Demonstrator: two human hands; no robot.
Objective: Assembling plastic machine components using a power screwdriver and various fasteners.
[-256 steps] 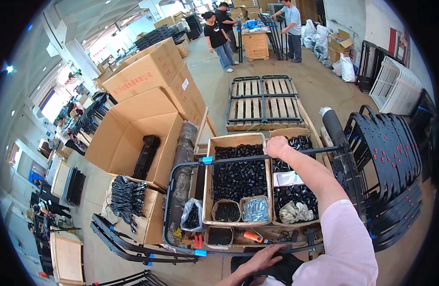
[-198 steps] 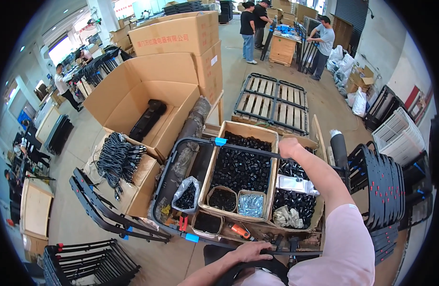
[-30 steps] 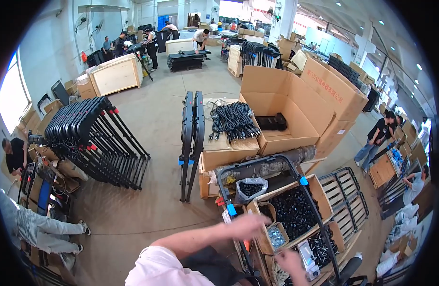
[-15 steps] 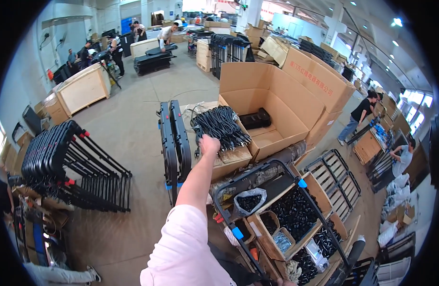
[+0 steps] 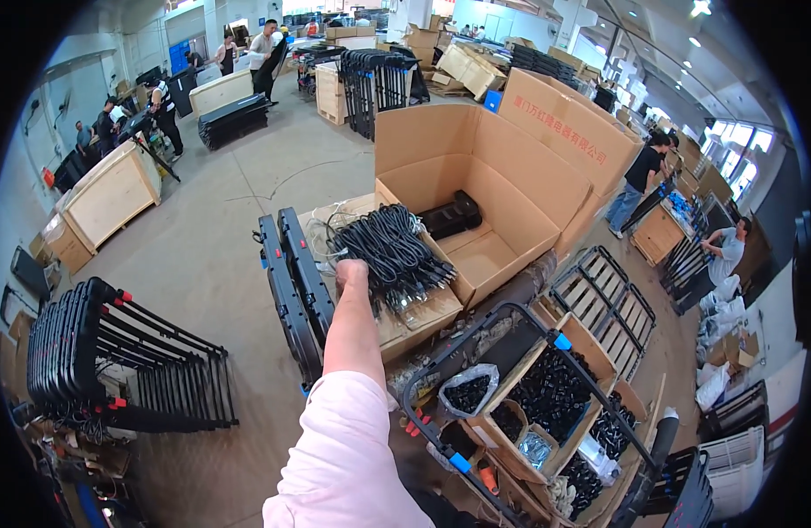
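Note:
My left hand (image 5: 353, 272), at the end of a bare forearm with a pale pink sleeve, reaches to the left edge of a pile of black cables (image 5: 390, 251). Its fingers look curled, but what they hold, if anything, is hidden. The cables lie heaped on a cardboard surface (image 5: 414, 324), their plug ends toward the near right. Just left of the hand stand two upright black folded frames (image 5: 293, 286). Right of my forearm, a black tube frame with blue clips (image 5: 559, 341) lies over boxes of small parts. My right hand is out of view.
Behind the cables an open carton (image 5: 511, 224) contains a black part (image 5: 452, 216). Bins of black fittings (image 5: 546, 387) stand at right. Nested black frames (image 5: 128, 356) stand at left. Wooden crates (image 5: 115, 198) and several people are farther off.
My left hand has moved from the near front of the cables to their left edge. The view has shifted. My right hand, at the lower edge before, has left view.

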